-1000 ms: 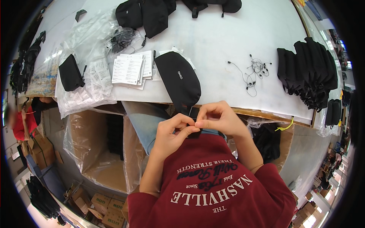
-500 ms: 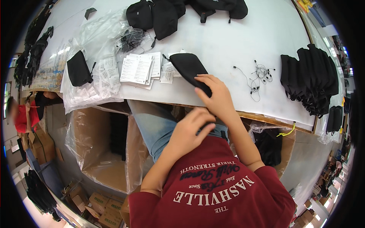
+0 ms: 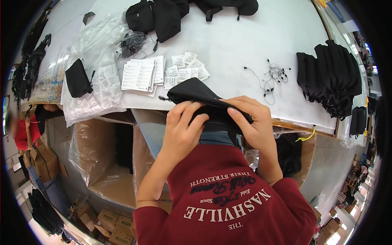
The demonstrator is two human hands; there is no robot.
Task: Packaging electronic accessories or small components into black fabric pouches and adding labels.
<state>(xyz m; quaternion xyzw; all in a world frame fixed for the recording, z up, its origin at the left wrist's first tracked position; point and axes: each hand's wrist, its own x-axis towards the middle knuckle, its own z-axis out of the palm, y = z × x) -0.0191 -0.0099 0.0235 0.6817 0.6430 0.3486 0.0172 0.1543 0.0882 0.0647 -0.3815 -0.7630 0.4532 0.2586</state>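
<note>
A black fabric pouch (image 3: pixel 194 90) with a zip pull at its left end is held up at the table's near edge. My left hand (image 3: pixel 182 125) grips its lower left side with bent fingers. On the other end, my right hand (image 3: pixel 254 121) pinches the cloth between thumb and fingers. The pouch is folded over along its middle, and its underside is partly hidden. Just beyond it lie small white labels (image 3: pixel 185 67) and a stack of printed white cards (image 3: pixel 139 75).
Looped black strings (image 3: pixel 271 79) lie right of centre, near a row of black pouches (image 3: pixel 328 79). Another pouch (image 3: pixel 78 78) rests on clear plastic (image 3: pixel 100 38) at left. Black bags (image 3: pixel 157 18) are at the far side. An open lined carton (image 3: pixel 102 155) stands below the table.
The pouch has come off the table toward me and is now folded. My left hand has moved up and taken hold of it beside my right, uncovering the small labels.
</note>
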